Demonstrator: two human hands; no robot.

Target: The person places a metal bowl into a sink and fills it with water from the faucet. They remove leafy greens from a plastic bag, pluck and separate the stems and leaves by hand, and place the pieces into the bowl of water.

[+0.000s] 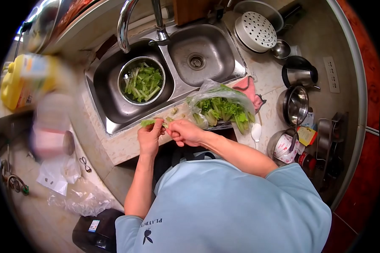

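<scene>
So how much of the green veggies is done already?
Looks partway. Done, it seems: loose greens in the metal bowl in the left basin. In hand: a leafy piece in the left hand's grip, the right hand close at its stem end. Left: probably the bunch in the plastic bag.

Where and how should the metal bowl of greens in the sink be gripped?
Probably by opposite sides of its rim, coming straight down. The round bowl sits upright, its open rim exposed, while the walls of the left basin surround it and greens fill its middle.
</scene>
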